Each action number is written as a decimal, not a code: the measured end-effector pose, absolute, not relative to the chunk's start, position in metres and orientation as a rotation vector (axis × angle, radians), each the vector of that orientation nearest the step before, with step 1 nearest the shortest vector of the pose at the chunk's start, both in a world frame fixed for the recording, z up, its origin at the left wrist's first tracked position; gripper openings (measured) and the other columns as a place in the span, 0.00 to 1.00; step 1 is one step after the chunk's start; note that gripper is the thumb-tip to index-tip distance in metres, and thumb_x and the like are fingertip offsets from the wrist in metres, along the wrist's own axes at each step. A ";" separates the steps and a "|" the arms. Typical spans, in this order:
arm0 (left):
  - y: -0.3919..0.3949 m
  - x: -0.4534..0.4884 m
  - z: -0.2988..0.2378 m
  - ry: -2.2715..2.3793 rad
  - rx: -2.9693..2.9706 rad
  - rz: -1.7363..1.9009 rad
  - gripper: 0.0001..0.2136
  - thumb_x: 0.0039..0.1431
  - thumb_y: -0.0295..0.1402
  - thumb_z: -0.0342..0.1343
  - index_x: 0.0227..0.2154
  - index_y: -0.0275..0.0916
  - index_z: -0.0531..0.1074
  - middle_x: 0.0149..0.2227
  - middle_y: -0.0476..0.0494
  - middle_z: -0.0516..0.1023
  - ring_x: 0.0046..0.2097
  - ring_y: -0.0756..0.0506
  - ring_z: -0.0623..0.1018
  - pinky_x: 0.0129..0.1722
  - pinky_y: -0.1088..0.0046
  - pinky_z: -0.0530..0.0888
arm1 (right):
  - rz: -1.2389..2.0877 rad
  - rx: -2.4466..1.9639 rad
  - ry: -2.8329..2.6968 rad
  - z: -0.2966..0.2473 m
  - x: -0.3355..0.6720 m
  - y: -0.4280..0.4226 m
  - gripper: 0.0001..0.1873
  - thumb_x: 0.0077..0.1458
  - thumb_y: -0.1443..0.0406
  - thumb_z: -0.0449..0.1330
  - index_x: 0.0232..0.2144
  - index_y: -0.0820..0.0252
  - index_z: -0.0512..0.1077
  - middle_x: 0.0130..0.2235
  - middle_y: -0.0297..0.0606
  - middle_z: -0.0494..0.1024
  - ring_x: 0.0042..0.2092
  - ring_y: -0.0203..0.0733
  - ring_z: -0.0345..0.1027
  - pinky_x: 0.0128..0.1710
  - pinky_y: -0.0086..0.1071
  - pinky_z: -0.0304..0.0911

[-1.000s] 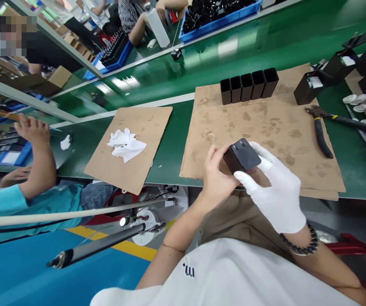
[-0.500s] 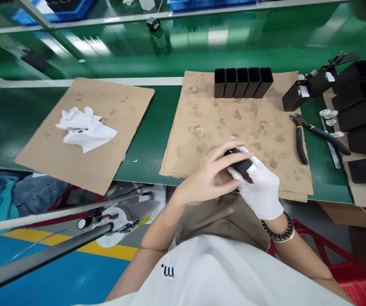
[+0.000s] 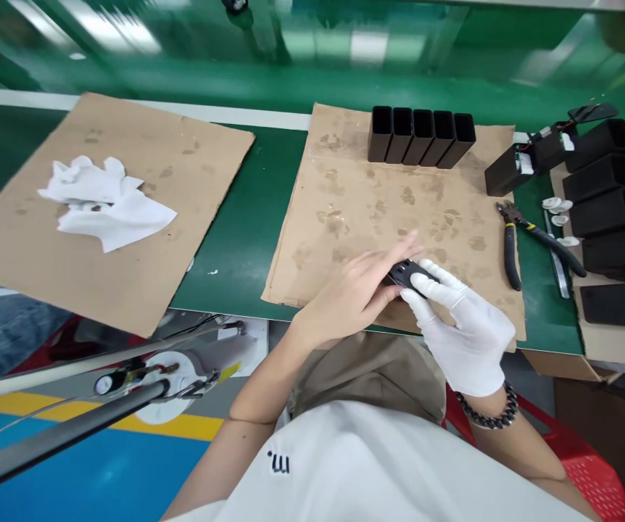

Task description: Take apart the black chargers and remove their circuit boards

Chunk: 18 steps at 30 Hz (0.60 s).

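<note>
A small black plastic case point(image 3: 407, 274) with slots in its end is held between my two hands, above the front of the cardboard sheet point(image 3: 356, 217). My left hand point(image 3: 348, 290), bare, grips its left end with the thumb below and the fingers stretched over the top. In a white glove, my right hand point(image 3: 462, 326) pinches the right end between thumb and fingers. The fingers hide parts of the case. Beyond my hands, several open black rectangular tubes point(image 3: 421, 138) stand in a row on the cardboard.
Cutting pliers point(image 3: 535, 235) and a metal strip point(image 3: 559, 268) lie at the right, near small white pieces point(image 3: 557, 210). Black cases with wires point(image 3: 511, 170) stand behind them, and more black tubes point(image 3: 611, 246) farther right. White cloths point(image 3: 109, 206) rest on the left cardboard point(image 3: 143, 290).
My right hand has shifted right and turned, its gloved fingers now lying over the case. My left fingers have drawn together at its left end. The view has tipped downward.
</note>
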<state>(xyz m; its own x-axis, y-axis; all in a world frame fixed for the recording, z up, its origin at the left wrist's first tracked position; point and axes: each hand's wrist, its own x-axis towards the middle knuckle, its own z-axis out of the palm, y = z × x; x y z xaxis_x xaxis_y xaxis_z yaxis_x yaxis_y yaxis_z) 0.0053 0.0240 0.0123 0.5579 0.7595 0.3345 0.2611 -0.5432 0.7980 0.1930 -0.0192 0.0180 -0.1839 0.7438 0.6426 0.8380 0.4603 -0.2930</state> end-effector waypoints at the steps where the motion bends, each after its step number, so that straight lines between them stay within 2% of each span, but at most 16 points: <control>1: 0.024 0.004 0.011 0.806 2.034 0.887 0.26 0.74 0.33 0.47 0.72 0.48 0.53 0.67 0.40 0.72 0.67 0.40 0.74 0.64 0.58 0.73 | -0.179 -1.333 -1.971 0.017 0.192 -0.020 0.13 0.60 0.65 0.69 0.47 0.52 0.77 0.48 0.42 0.85 0.42 0.48 0.84 0.38 0.35 0.80; 5: 0.025 0.001 0.007 0.787 1.934 0.867 0.23 0.74 0.33 0.47 0.69 0.47 0.60 0.68 0.40 0.71 0.67 0.41 0.74 0.65 0.62 0.74 | -0.228 -1.367 -2.032 0.017 0.191 -0.025 0.15 0.60 0.65 0.68 0.49 0.52 0.76 0.51 0.44 0.84 0.46 0.49 0.84 0.40 0.37 0.80; 7: 0.025 0.001 0.007 0.748 1.898 0.848 0.25 0.74 0.32 0.46 0.71 0.48 0.56 0.70 0.40 0.67 0.70 0.41 0.70 0.68 0.62 0.71 | -0.186 -1.414 -2.061 0.017 0.190 -0.024 0.15 0.62 0.65 0.66 0.51 0.51 0.77 0.53 0.42 0.83 0.45 0.49 0.84 0.39 0.36 0.80; 10: 0.024 0.000 0.008 0.684 1.820 0.840 0.31 0.74 0.30 0.45 0.74 0.52 0.45 0.73 0.41 0.62 0.74 0.41 0.62 0.72 0.57 0.65 | -0.032 -1.492 -2.100 0.014 0.189 -0.017 0.15 0.64 0.63 0.63 0.52 0.49 0.78 0.56 0.41 0.82 0.43 0.48 0.84 0.36 0.36 0.79; 13: 0.021 -0.001 0.003 0.671 1.699 0.933 0.33 0.74 0.33 0.47 0.75 0.54 0.37 0.73 0.38 0.62 0.73 0.40 0.65 0.71 0.55 0.68 | -0.023 -1.471 -2.116 0.015 0.191 -0.011 0.12 0.65 0.61 0.61 0.49 0.51 0.80 0.52 0.39 0.84 0.42 0.47 0.84 0.34 0.35 0.79; 15: 0.019 -0.004 -0.004 0.765 1.593 1.094 0.33 0.73 0.36 0.50 0.74 0.54 0.41 0.70 0.36 0.67 0.69 0.40 0.71 0.68 0.56 0.72 | -0.116 -1.447 -2.125 0.022 0.194 -0.011 0.10 0.64 0.61 0.61 0.45 0.50 0.81 0.49 0.37 0.85 0.40 0.45 0.84 0.33 0.34 0.78; 18: 0.019 -0.012 -0.016 1.013 1.457 1.311 0.28 0.71 0.38 0.54 0.70 0.51 0.53 0.62 0.37 0.75 0.63 0.41 0.77 0.65 0.59 0.74 | -0.155 -1.437 -2.120 0.032 0.198 -0.014 0.09 0.62 0.61 0.65 0.44 0.49 0.81 0.50 0.37 0.85 0.39 0.46 0.83 0.33 0.34 0.78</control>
<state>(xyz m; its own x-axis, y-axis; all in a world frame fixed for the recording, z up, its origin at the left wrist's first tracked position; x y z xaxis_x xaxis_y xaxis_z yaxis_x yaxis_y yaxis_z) -0.0120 0.0189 -0.0162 0.1014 0.9614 0.2558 0.0052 -0.2576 0.9662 0.1983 -0.0143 0.0321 -0.2617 0.8181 0.5120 0.8837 0.4164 -0.2136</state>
